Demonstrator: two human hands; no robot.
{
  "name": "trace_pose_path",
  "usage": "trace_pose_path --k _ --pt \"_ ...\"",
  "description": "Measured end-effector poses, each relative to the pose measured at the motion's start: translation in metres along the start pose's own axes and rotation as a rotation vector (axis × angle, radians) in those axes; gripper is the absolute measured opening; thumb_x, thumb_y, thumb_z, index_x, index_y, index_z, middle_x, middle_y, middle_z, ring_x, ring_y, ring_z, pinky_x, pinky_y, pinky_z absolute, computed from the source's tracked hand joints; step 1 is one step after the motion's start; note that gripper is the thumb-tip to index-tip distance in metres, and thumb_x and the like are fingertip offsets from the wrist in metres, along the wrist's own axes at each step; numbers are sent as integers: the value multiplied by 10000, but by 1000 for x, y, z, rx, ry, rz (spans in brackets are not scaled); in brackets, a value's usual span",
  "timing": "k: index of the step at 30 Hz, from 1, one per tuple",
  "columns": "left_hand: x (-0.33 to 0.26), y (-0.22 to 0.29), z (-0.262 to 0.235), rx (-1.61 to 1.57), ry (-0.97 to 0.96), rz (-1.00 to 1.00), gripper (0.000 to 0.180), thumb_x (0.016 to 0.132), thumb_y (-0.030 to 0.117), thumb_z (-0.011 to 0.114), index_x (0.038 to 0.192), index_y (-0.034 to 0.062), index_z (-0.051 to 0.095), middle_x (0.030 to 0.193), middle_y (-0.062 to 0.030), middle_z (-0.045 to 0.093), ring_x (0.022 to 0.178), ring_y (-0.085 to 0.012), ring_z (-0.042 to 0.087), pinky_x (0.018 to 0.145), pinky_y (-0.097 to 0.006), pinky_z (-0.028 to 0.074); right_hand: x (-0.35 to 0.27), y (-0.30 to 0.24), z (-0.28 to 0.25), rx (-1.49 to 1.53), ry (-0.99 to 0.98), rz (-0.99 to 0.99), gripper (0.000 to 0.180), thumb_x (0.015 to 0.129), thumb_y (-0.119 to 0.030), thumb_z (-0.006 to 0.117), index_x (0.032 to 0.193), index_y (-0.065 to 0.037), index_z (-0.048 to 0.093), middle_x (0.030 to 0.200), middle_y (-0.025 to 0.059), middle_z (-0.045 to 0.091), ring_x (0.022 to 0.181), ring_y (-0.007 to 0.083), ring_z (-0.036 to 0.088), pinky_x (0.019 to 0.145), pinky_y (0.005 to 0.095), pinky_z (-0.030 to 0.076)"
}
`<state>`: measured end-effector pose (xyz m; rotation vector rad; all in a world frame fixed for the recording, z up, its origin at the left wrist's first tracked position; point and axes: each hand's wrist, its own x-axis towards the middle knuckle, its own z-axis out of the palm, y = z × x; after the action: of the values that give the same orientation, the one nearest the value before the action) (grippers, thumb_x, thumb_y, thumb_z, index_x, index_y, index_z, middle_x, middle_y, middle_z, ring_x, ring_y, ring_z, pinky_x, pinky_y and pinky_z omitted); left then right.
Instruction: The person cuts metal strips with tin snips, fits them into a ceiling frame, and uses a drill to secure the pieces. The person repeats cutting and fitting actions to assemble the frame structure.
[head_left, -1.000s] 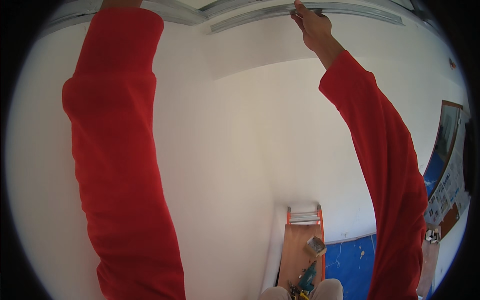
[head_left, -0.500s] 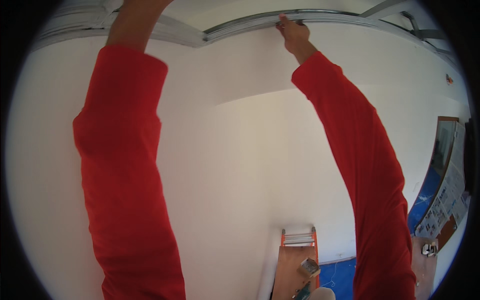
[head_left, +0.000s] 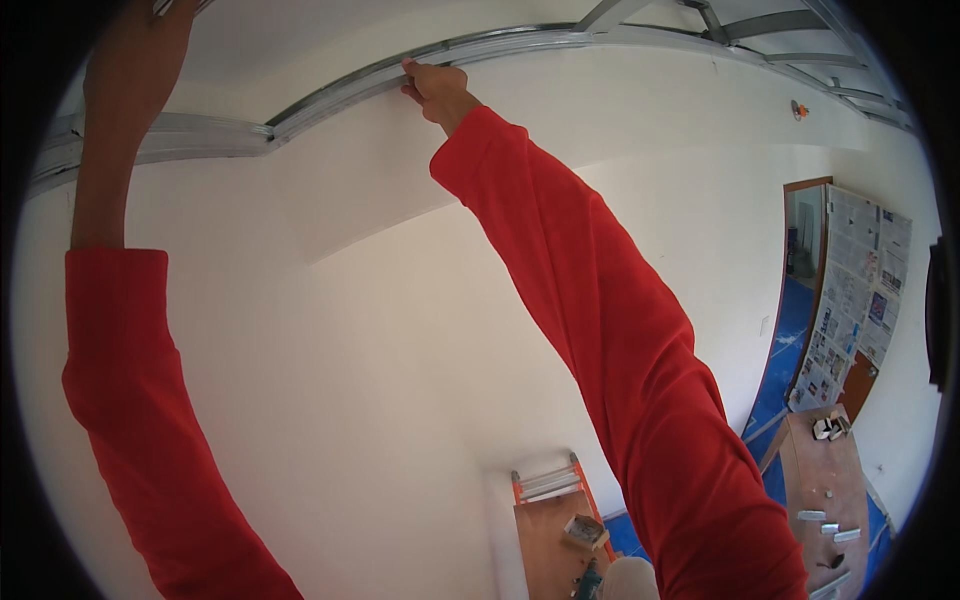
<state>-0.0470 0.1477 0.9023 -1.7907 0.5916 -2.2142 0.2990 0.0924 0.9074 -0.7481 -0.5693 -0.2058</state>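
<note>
1. Two bare hands are working overhead: the right hand (head_left: 440,88) is pinching the metal channel (head_left: 520,42), its thumb lying against the face and its other fingers curling at the lower edge.
2. High on the other side, the left hand (head_left: 140,65) is running out past the upper edge of the view; whether its fingers are apart, together or clamped on something, I cannot tell.
3. Judging by this, the step in hand is holding the channel up in line along the wall; the next move is probably calling for steady support and a check of its line.
4. The channel is sitting along the top of the white wall (head_left: 380,330). Its long axis is running lengthwise along that wall, bowing in the fisheye view.
5. Leftward it is pointing at the corner, meeting the metal rail (head_left: 200,140); rightward, toward the ceiling framing (head_left: 775,24). Its right end I cannot make out.
</note>
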Motion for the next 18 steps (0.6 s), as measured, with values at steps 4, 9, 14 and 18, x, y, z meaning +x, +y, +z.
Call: trace_pose_path --k 4,9,14,18 --pt "-1 1 17 340 207 -98 533 1029 435 609 1293 -28 633 1245 -208 679 1178 -343 643 1005 -431 510 9 2 0 -61 15 4 340 902 -165 816 1077 42 610 1041 75 666 884 212 688 828 255 638" --pt "-5 -11 24 227 240 -3 584 1027 458 603 1328 -43 616 1299 -234 652 1231 -353 623 1055 -450 497 29 14 -5 -155 37 30 389 870 -217 856 1084 11 624 1065 74 674 880 220 706 807 269 636" --pt "5 -20 10 273 103 23 560 1026 493 587 1236 -22 655 1146 -209 713 1054 -336 685 909 -446 538 29 24 0 178 -58 -128 414 880 -177 843 1149 18 596 1073 86 674 925 191 695 801 283 643" --pt "5 -22 -2 163 18 95 537 1015 509 600 1139 -8 675 1045 -192 733 933 -335 696 818 -442 533 19 20 3 128 22 -79 421 894 -143 825 1169 59 577 1121 107 677 946 202 696 890 240 612"
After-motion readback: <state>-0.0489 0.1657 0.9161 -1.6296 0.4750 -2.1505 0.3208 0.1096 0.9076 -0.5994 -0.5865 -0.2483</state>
